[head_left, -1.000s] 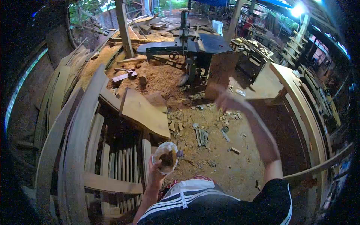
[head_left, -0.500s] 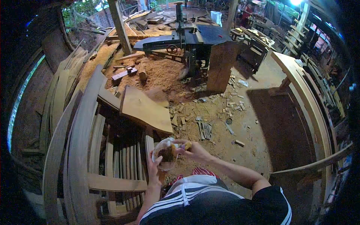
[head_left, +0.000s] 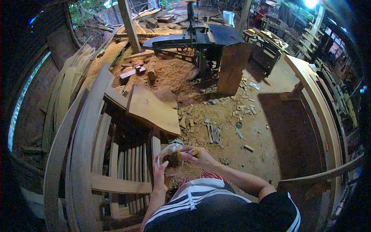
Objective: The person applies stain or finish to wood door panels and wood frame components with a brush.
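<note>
The left hand [head_left: 159, 178] is cupping a whitish, translucent container [head_left: 174, 170] from its left and near side, the thumb lying across the near edge. The container is sitting between the two hands, tilted towards the wearer, with dark brown contents [head_left: 170, 158] showing inside. The right hand [head_left: 200, 157] is closing its fingers round a small tool with a yellowish handle [head_left: 195, 152], at the container's right edge; the tool's working end cannot be made out.

Handling assessment: the container is probably light and thin-walled, liable to flex or spill if squeezed; low support at the side and base is appearing soundest. The tool is likely light and stiff, best held by its handle. Whether the contents are wet or slippery cannot be told.

A pale board [head_left: 152, 110] is lying beyond the left hand; timber framing [head_left: 121, 185] is standing to that hand's left.
</note>
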{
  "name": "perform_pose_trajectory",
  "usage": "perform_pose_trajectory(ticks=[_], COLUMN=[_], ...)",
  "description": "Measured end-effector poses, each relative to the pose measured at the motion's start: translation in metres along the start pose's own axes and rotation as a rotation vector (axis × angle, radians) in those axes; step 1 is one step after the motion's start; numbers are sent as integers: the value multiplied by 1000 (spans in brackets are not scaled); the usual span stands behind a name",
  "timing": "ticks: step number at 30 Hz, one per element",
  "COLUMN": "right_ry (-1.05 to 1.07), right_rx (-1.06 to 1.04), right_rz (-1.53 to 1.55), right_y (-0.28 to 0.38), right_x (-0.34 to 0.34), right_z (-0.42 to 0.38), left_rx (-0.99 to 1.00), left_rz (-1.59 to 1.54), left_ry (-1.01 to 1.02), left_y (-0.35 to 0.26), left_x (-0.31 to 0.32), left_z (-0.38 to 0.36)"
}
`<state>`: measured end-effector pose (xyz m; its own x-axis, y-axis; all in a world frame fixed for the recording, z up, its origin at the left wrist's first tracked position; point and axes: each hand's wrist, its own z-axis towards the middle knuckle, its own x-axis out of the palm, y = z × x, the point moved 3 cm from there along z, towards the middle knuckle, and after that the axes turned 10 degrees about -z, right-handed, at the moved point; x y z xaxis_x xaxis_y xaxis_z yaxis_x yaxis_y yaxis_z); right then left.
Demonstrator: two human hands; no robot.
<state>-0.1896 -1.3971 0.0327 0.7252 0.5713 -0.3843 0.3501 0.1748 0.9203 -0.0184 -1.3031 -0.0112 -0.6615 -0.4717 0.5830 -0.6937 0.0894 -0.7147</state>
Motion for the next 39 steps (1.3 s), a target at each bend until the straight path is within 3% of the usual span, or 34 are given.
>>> perform_pose_trajectory(ticks=[5,11,17,22,28,37,39], right_ry=[42,11,103,85,142,83,123], right_rx=[15,-120,4,-131,-11,-59,17], right_rz=[69,51,-35,-39,48,126,49], right_y=[14,2,-11,-9,-4,-6,-6], right_x=[-1,10,20,22,19,11,6], right_z=[0,8,15,16,12,13,14], left_rx=[-43,-26,21,-3,-3,-34,-22], left_rz=[-59,-129,-138,-49,11,-56,-51], left_ry=[-28,36,25,-18,-25,36,-6], left_y=[-8,-10,-3,-4,-7,0,1], left_x=[7,3,-16,-21,-19,-10,-10], left_z=[-9,-8,-3,-3,-5,5,2])
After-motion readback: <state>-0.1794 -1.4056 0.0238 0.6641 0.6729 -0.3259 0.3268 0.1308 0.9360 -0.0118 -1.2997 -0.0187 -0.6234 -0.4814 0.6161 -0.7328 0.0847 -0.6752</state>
